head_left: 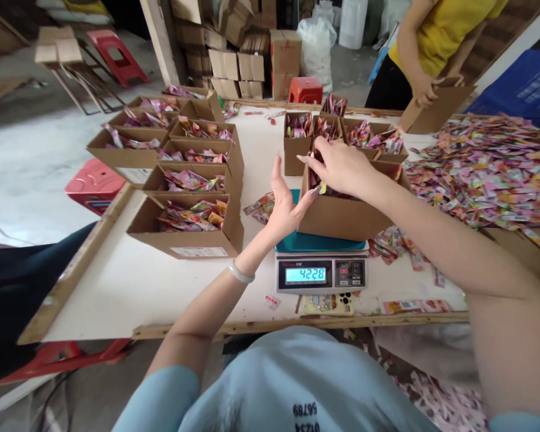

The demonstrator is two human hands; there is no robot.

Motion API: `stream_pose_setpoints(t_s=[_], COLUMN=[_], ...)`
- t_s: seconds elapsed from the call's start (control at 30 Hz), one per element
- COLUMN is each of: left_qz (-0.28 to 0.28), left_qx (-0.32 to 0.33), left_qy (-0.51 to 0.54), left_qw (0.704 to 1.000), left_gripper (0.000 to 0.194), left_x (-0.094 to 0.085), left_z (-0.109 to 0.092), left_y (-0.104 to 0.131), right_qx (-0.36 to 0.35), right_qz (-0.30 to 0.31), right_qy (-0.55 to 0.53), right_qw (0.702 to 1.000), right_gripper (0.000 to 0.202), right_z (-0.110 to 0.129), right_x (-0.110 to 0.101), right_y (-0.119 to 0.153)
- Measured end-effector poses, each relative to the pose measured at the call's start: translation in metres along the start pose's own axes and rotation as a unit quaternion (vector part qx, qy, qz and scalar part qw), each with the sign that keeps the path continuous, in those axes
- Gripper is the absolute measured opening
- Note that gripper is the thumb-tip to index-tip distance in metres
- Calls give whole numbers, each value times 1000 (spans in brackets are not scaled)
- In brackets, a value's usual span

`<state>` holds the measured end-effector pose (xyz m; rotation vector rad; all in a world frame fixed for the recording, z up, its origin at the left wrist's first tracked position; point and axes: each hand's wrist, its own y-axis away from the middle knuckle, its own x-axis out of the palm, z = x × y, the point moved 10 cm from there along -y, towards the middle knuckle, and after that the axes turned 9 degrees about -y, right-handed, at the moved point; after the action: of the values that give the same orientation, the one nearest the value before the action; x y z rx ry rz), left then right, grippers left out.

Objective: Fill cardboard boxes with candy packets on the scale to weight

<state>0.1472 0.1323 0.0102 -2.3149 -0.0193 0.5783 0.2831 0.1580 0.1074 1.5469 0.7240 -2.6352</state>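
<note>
A cardboard box (pixel 346 217) filled with small candy-like packets sits on a digital scale (pixel 321 273) with a teal pan; its lit display reads 4228, any decimal point being unclear. My left hand (pixel 288 207) is open beside the box's left side, fingers raised and apart, the thumb tip at the box's near left corner. Over the box reaches my right hand (pixel 339 168), its fingers bent together at the left rim; what they pinch is hidden. My right forearm covers part of the box's contents.
Filled boxes (pixel 198 243) stand in rows on the left, and more boxes (pixel 297 144) behind the scale. Loose packets (pixel 490 174) are heaped on the right. A phone (pixel 328 305) lies before the scale. Across the table a person (pixel 436 54) in yellow handles a cardboard box (pixel 436 108).
</note>
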Motion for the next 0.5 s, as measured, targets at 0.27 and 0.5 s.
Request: stream_pose_setpoints(t_s=[0.27,0.5], left_qz=[-4,-14], left_qx=[10,3], left_qy=[2,11], left_qw=[1000,1000], left_gripper=[114,99], left_x=[-3,-10], left_z=[-5,4], left_y=[2,-2], right_qx=[-13,46], right_qz=[-86,-178], right_qy=[-77,-85], right_qw=[993,979], right_gripper=[17,6], right_z=[-4,-5], right_x=[-46,-112], right_y=[11,23])
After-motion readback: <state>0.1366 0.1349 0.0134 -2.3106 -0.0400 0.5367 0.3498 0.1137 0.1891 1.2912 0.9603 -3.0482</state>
